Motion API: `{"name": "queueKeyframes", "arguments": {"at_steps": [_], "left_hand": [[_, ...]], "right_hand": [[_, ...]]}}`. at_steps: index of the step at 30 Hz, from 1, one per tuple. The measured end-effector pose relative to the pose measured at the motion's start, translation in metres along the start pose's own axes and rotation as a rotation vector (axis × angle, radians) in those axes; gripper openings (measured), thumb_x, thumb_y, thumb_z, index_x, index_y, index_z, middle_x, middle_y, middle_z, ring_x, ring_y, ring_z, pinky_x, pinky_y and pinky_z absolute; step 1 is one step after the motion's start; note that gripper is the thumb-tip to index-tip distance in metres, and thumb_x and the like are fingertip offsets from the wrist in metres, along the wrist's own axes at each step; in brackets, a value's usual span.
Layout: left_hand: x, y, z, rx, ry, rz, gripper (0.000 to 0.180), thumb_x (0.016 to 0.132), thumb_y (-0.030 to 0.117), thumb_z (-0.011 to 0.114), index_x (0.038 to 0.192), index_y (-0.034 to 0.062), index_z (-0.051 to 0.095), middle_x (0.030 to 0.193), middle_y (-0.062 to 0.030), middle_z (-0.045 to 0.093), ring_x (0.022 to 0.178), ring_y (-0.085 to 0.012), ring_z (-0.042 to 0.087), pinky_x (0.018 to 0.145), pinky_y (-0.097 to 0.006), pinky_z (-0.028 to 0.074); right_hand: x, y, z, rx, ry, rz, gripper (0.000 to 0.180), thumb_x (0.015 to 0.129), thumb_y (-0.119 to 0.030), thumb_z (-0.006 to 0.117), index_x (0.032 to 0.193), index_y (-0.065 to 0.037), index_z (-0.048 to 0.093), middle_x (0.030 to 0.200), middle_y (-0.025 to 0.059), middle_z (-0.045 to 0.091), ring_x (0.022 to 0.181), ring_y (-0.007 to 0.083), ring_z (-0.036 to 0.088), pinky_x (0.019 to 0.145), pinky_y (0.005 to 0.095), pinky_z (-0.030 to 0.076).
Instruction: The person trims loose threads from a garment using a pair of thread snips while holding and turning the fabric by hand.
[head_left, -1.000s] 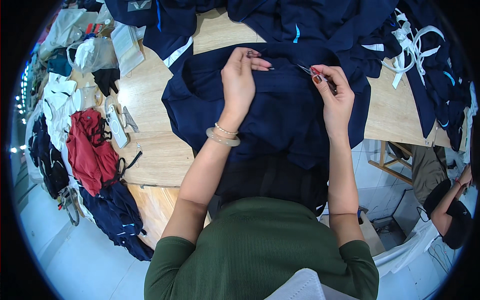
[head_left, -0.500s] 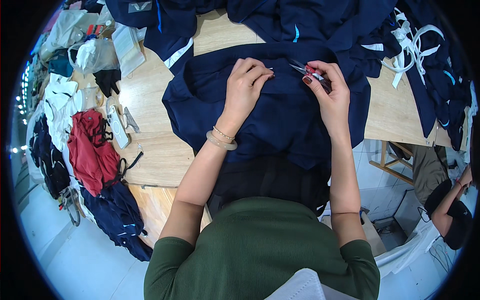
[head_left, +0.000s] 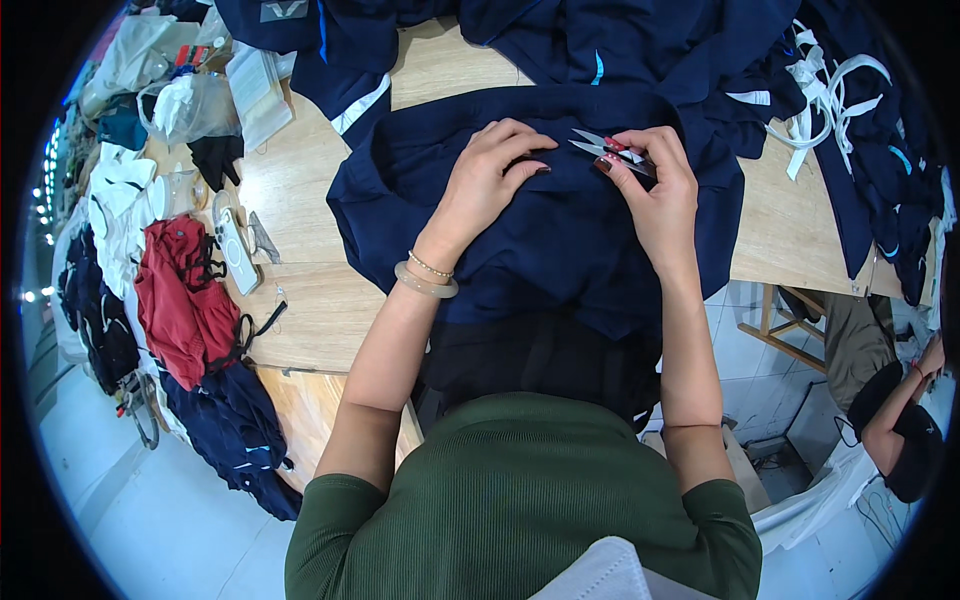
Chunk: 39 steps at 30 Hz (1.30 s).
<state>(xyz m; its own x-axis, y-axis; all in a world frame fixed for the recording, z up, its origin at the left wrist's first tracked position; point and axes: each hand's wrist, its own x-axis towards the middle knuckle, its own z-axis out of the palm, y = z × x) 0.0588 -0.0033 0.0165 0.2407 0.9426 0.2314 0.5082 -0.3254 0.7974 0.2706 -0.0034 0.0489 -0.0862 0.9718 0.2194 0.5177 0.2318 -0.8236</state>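
A dark navy garment [head_left: 570,250] lies spread at the table's near edge, its wide band-like opening toward the far side. My left hand [head_left: 488,178] rests on it, thumb and forefinger apart with a gap of navy cloth between them; nothing shows in its grasp. Facing it, my right hand [head_left: 662,185] is closed around a pair of thread snips [head_left: 592,145]. Their two bright blades stand apart and point left over the cloth, toward the left fingertips. Part of the snips' handle is hidden by my right fingers.
More navy garments [head_left: 640,50] are piled along the far side. White strips [head_left: 835,95] lie at the far right. On the left are a phone [head_left: 235,250], a red garment [head_left: 185,300] and plastic bags [head_left: 190,110]. Another person's arm [head_left: 895,420] shows at the right.
My left thumb and forefinger have parted from a pinch, and that hand has shifted slightly left. The snips have swung a little, their blades now showing wider apart.
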Motion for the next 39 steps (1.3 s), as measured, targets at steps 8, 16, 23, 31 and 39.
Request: {"name": "queueKeyframes", "arguments": {"at_steps": [8,16,23,31,39], "left_hand": [[-0.006,0.003,0.008,0.246,0.070,0.154,0.022,0.078,0.000,0.071,0.100,0.0039,0.071,0.097,-0.0062,0.062,0.091,-0.0220,0.059,0.079,-0.032,0.049],[-0.009,0.000,0.013,0.256,0.221,0.260,0.017,0.078,-0.001,0.071,0.094,0.0010,0.067,0.091,-0.0090,0.067,0.085,-0.0265,0.064,0.076,-0.035,0.053],[-0.009,0.003,0.015,0.222,0.247,0.146,0.013,0.082,0.000,0.069,0.095,0.0016,0.065,0.084,-0.0113,0.065,0.076,-0.0281,0.064,0.068,-0.034,0.052],[-0.007,0.000,0.017,0.238,0.277,0.201,0.014,0.080,-0.001,0.069,0.092,0.0028,0.063,0.083,-0.0077,0.064,0.077,-0.0259,0.062,0.072,-0.036,0.050],[-0.008,0.002,0.017,0.230,0.264,0.182,0.014,0.080,-0.001,0.069,0.092,0.0029,0.063,0.083,-0.0075,0.064,0.077,-0.0255,0.062,0.072,-0.036,0.050]], "right_hand": [[-0.001,0.001,0.000,0.006,-0.001,0.002,0.024,0.078,-0.006,0.079,0.098,0.000,0.066,0.091,0.0067,0.059,0.081,0.0195,0.061,0.071,0.0282,0.048],[-0.003,-0.001,0.004,-0.037,0.002,-0.043,0.024,0.076,-0.005,0.079,0.096,-0.001,0.067,0.093,0.0063,0.056,0.081,0.0205,0.060,0.070,0.0291,0.048],[-0.002,-0.001,0.012,-0.223,-0.014,-0.210,0.024,0.071,-0.008,0.080,0.091,-0.003,0.067,0.095,0.0054,0.054,0.083,0.0221,0.059,0.069,0.0318,0.048],[0.002,-0.003,0.015,-0.285,-0.022,-0.270,0.022,0.071,-0.009,0.080,0.089,-0.004,0.067,0.096,0.0048,0.055,0.085,0.0214,0.059,0.069,0.0326,0.046],[0.007,-0.005,0.014,-0.346,-0.043,-0.331,0.020,0.071,-0.009,0.079,0.087,-0.004,0.067,0.096,0.0045,0.056,0.084,0.0207,0.058,0.068,0.0320,0.044]]}}
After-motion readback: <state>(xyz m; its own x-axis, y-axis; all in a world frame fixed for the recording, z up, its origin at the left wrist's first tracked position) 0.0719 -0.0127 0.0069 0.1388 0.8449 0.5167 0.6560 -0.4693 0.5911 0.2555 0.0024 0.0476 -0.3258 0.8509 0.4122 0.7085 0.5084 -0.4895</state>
